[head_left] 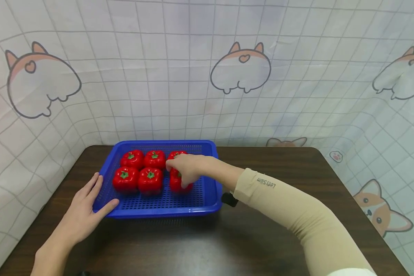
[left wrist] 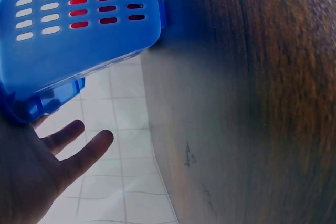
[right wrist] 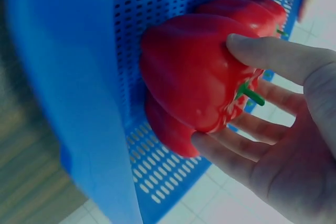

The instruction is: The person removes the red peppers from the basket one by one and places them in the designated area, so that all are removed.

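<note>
A blue plastic basket with perforated sides stands on the table and holds several shiny red bell peppers with green stems, set in two rows. At its right end, my right hand reaches in from above. Thumb and fingers grip the front right bell pepper around its stem end, and another pepper behind it is partly hidden. My left hand lies along the basket's left rim, fingers extended and thumb by the front corner. The left wrist view shows that hand beside the basket's outer wall.
Under the basket is a dark brown wooden table. A small black object lies by the basket's right side, partly behind the forearm. White grid-patterned cloth with cartoon dogs hangs behind and at the sides.
</note>
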`<state>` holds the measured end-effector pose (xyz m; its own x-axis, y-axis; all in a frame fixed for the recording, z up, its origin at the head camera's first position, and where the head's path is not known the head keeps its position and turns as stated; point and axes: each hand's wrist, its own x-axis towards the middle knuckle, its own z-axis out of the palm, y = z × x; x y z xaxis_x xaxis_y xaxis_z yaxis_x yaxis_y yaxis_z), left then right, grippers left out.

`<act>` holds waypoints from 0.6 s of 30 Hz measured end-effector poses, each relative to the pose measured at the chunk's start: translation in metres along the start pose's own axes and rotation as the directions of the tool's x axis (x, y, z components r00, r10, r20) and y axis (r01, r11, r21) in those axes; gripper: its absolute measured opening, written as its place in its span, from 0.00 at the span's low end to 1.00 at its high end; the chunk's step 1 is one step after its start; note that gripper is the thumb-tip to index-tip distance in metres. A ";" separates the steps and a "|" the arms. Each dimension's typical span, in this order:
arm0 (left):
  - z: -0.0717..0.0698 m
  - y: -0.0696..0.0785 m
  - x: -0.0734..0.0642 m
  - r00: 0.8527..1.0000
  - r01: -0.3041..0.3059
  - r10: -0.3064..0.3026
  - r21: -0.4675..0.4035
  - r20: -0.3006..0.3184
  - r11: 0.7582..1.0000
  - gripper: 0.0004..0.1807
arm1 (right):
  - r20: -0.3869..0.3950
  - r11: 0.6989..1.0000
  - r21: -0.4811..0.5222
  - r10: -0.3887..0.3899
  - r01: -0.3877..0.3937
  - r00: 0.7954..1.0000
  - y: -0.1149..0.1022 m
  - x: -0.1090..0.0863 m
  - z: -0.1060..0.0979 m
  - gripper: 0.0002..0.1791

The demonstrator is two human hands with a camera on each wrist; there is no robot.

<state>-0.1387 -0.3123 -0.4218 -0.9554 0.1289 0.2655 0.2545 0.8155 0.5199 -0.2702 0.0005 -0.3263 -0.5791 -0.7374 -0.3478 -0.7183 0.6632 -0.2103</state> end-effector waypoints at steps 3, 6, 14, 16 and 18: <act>0.000 0.000 -0.001 1.000 0.002 -0.002 -0.004 -0.004 1.000 0.49 | -0.016 1.000 -0.002 -0.026 0.026 1.000 0.004 -0.007 -0.002 0.31; 0.001 -0.001 -0.001 1.000 0.005 -0.006 -0.009 -0.004 1.000 0.49 | -0.024 0.999 -0.026 -0.042 0.041 0.999 0.006 -0.015 -0.005 0.32; 0.001 -0.001 -0.001 1.000 0.013 -0.013 -0.029 -0.008 0.999 0.48 | -0.058 0.998 -0.047 -0.055 0.052 0.997 0.011 -0.040 -0.012 0.32; 0.001 -0.001 -0.001 1.000 0.011 -0.012 -0.031 -0.013 0.999 0.48 | -0.078 0.998 -0.035 -0.055 0.052 0.995 0.014 -0.047 -0.015 0.33; 0.001 -0.001 -0.001 1.000 0.011 -0.012 -0.032 -0.015 0.999 0.48 | -0.098 0.998 -0.015 -0.061 0.060 0.993 0.018 -0.054 -0.018 0.33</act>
<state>-0.1380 -0.3127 -0.4236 -0.9560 0.1110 0.2715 0.2484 0.7986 0.5482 -0.2588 0.0501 -0.2950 -0.5690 -0.7857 -0.2426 -0.7576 0.6157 -0.2168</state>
